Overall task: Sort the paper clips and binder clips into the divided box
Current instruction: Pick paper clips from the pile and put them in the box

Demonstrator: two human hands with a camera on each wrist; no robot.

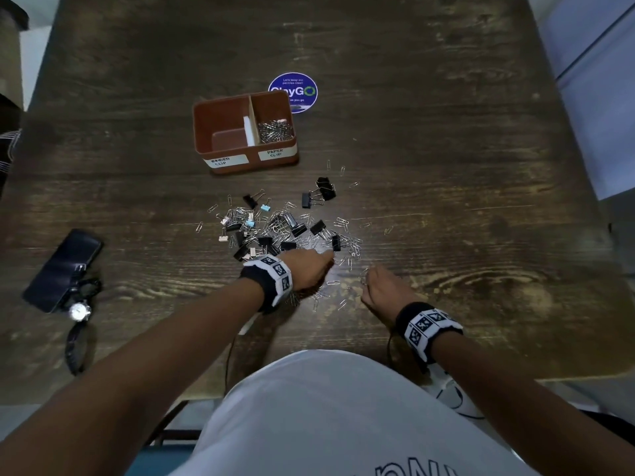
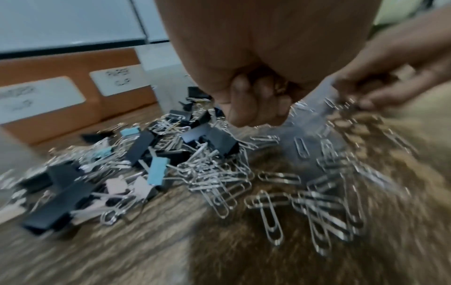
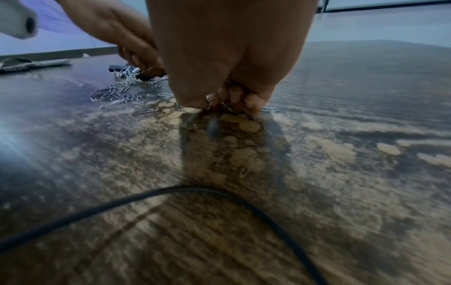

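I find the divided box (image 1: 220, 111) mid-table: its paper-clip side holds a heap, its binder side nothing visible. The mixed pile (image 1: 275, 228) remains toward the near edge. My left hand (image 1: 309, 269) and right hand (image 1: 385, 286) each curl around gathered paper clips (image 2: 268, 212). I judge sorting is barely begun.

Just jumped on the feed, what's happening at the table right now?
A person is sorting a mixed pile of clips into a brown divided box. The paper clip side already holds paper clips; the binder clip side has none visible. Both hands are down at the near edge of the pile: the left hand has its fingers curled around paper clips, and the right hand is pinching paper clips off the table. All the binder clips visible lie in the pile.
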